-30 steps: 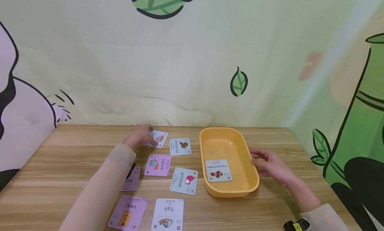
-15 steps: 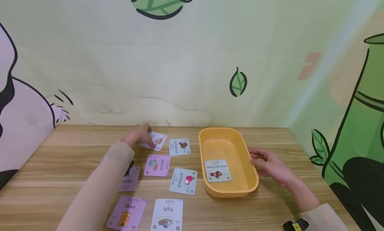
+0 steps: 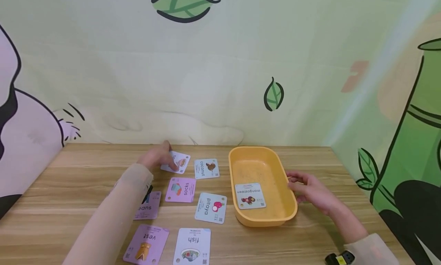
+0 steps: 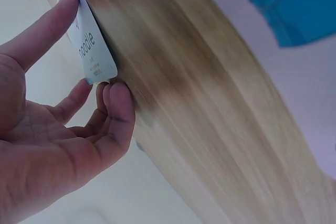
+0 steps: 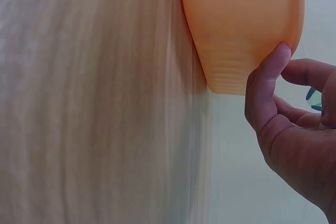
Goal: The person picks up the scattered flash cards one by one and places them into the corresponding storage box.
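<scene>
At the far left of the table, my left hand (image 3: 156, 156) pinches the noodle card (image 3: 176, 162). In the left wrist view the thumb lies on the printed face of the noodle card (image 4: 86, 45), and curled fingers meet its edge. On the right, my right hand (image 3: 311, 190) holds the side rim of a yellow plastic basin (image 3: 291, 205). The right wrist view shows a fingertip against the outer wall of the basin (image 5: 236, 19); part of the grip is hidden. A mangosteen card (image 3: 250, 196) lies inside the basin.
Between the hands lie a coconut card (image 3: 207, 168), a socks card (image 3: 180, 189) and a pitaya card (image 3: 211, 207). Nearer are a vest card (image 3: 147, 244) and a fish card (image 3: 192, 246). A purple card (image 3: 149, 209) is partly under the left sleeve. A printed cloth (image 3: 206, 85) hangs behind.
The noodle card has slid slightly left and nearer, turning a little, with my left hand. My right hand and the basin stay in place.
</scene>
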{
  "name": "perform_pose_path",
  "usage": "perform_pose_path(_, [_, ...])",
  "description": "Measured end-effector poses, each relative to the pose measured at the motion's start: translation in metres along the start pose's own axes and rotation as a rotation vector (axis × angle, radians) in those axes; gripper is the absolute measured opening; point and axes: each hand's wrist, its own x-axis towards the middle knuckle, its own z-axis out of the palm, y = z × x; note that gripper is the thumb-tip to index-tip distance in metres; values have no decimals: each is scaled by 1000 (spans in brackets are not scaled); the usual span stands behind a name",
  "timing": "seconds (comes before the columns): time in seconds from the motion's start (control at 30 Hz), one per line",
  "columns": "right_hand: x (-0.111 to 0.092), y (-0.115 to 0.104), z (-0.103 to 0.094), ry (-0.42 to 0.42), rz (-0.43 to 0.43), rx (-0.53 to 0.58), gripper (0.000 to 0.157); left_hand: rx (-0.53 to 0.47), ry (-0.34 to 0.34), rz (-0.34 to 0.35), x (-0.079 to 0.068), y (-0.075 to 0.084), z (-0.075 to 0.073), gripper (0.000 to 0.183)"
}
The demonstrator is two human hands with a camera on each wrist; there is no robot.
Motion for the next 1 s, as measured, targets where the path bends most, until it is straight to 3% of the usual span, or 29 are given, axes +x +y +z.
perform_pose_path(0.4, [1, 0, 1, 1, 8, 17, 58, -24, 29, 19, 2, -4, 0, 74])
perform_pose_path(1.0, [1, 1, 1, 10, -4, 18, 58, -9, -4, 39, 9, -17, -7, 69])
